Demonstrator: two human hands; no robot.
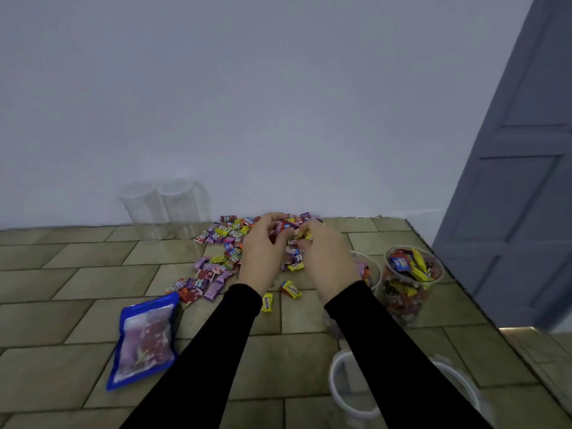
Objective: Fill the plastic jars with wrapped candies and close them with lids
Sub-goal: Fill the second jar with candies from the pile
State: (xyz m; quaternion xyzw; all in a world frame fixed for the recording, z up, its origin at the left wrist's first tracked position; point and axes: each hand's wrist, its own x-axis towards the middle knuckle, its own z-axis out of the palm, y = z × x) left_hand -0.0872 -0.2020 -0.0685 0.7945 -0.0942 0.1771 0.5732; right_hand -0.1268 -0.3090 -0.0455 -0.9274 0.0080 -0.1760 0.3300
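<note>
Both hands worked in the pile of wrapped candies (235,243) strewn on the tiled counter (77,274) by the wall: the left hand (263,252) and right hand (325,258) had fingers curled around a clutch of sweets. The candies looked light, small and slick in their wrappers, likely to slip, so scooping from below with cupped palms would suit. A filled jar (408,283) stood at right, two empty jars (164,205) well apart by the wall, lids (346,388) nearer the person

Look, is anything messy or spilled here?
Yes. Wrapped candies lie scattered loose across the tiled surface, a few strays near the sleeves. Both hands, left and right, are gathering them. The full jar has no lid.
</note>
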